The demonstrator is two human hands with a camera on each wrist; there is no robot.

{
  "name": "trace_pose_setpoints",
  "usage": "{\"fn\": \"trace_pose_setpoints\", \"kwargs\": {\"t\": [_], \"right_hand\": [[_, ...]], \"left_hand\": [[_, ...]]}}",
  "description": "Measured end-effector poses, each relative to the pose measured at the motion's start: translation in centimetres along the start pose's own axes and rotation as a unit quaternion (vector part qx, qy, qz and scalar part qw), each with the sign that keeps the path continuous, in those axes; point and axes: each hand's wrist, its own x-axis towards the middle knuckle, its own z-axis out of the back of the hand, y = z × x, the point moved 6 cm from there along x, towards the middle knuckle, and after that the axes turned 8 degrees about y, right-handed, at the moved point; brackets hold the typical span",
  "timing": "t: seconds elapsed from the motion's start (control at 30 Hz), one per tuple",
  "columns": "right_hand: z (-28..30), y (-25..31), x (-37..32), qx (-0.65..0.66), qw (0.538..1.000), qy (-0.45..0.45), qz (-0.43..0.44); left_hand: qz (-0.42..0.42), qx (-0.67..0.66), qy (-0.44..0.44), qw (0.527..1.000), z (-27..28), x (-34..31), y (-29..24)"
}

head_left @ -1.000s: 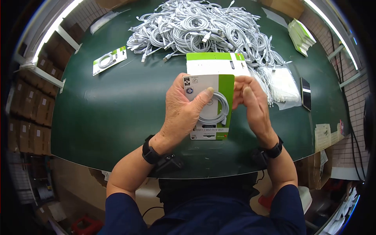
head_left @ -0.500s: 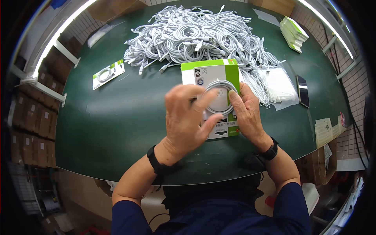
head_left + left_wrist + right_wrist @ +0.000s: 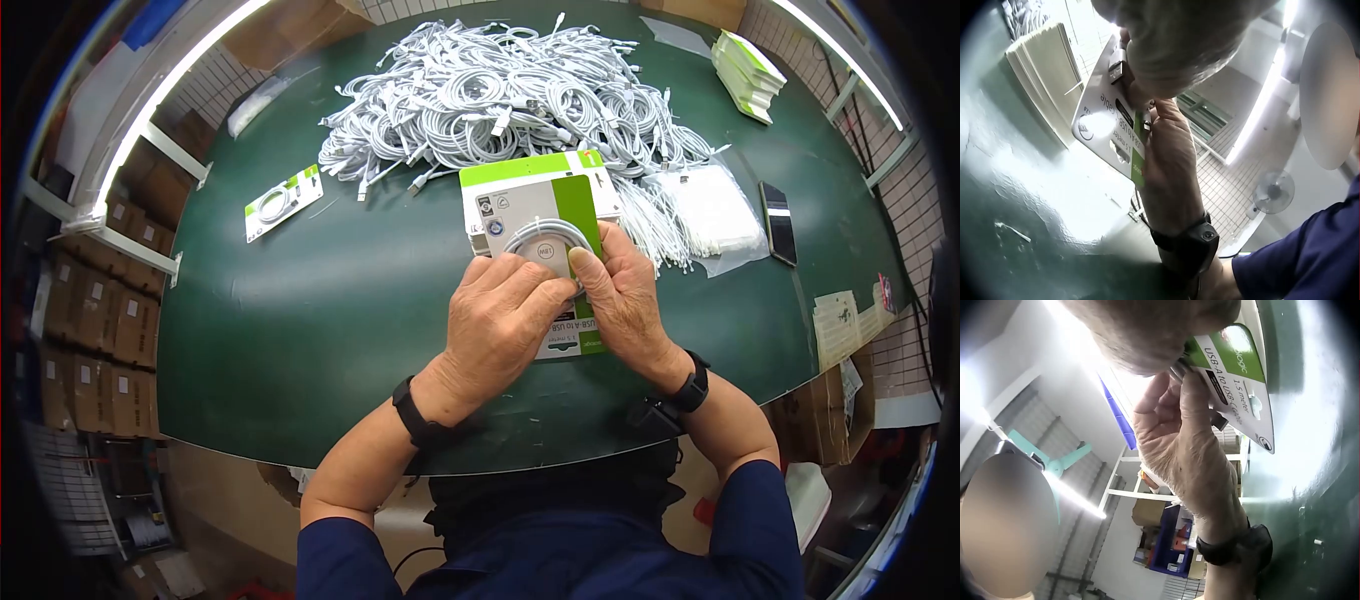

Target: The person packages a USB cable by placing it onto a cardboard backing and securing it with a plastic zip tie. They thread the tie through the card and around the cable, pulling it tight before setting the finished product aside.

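Note:
A green and white card [image 3: 573, 195], printed USB-A to USB-C cable, stands tilted between both hands. On its front lies a coiled pale grey cable [image 3: 548, 228]. My right hand [image 3: 628, 295] grips the card's right edge, thumb over the coil. Across the coil's lower left, my left hand [image 3: 500, 318] has its fingers curled; the right wrist view shows thumb and fingers pinching the cable [image 3: 1179, 367]. A metal plug [image 3: 1117, 70] shows beside the card in the left wrist view. Behind the card sits a stack of similar cards [image 3: 510, 172].
A large pile of coiled cables [image 3: 500, 95] covers the table's back. One carded cable [image 3: 284, 204] lies at left. At right are a bag of white ties [image 3: 712, 208], a phone [image 3: 778, 224] and more folded cards [image 3: 748, 78].
My left hand let go of the card, lifted away, then came down onto the coil. My right hand moved from beside the card to gripping its right edge.

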Motion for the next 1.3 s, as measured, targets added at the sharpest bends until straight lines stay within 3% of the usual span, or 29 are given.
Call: {"fn": "trace_pose_setpoints", "kwargs": {"t": [0.17,0.27,0.37,0.47,0.5,0.6,0.73,0.83,0.93,1.23,1.3], "right_hand": [[0.3,0.7,-0.2,-0.051,0.998,-0.011,0.030],[0.9,0.1,0.1,-0.029,0.999,-0.025,0.039],[0.8,1.0,0.3,0.064,0.997,-0.031,0.012],[1.0,0.8,0.3,0.045,0.999,-0.025,0.014],[0.8,0.6,0.3,0.047,0.999,-0.022,0.013],[0.7,-0.2,0.1,0.037,0.999,-0.003,0.011],[0.7,-0.4,-0.1,-0.007,1.000,0.006,0.002],[0.5,0.8,-0.2,-0.032,0.999,0.002,0.019],[0.1,0.8,-0.2,-0.001,1.000,0.001,0.019],[0.0,0.3,0.2,0.063,0.997,0.037,-0.003],[0.4,0.1,0.5,0.074,0.996,0.039,-0.010]], "left_hand": [[-0.027,-0.044,-0.017,0.999,0.3,-0.1,0.4],[-0.032,-0.117,-0.073,0.990,1.0,-0.2,1.2],[0.110,-0.166,-0.135,0.971,2.5,-0.8,2.4],[0.276,-0.338,-0.146,0.888,1.3,-1.2,3.7],[0.291,-0.351,-0.090,0.885,0.2,-1.4,4.0],[0.321,-0.502,-0.043,0.802,-2.4,-2.1,4.5],[0.326,-0.463,-0.035,0.823,-1.4,-1.8,4.3],[0.312,-0.361,-0.020,0.879,-0.7,-1.8,4.8],[0.311,-0.409,-0.033,0.857,-0.7,-1.7,4.8],[0.324,-0.364,0.001,0.873,-1.9,-2.9,5.9],[0.336,-0.428,-0.005,0.839,-1.5,-2.5,5.8]]}}
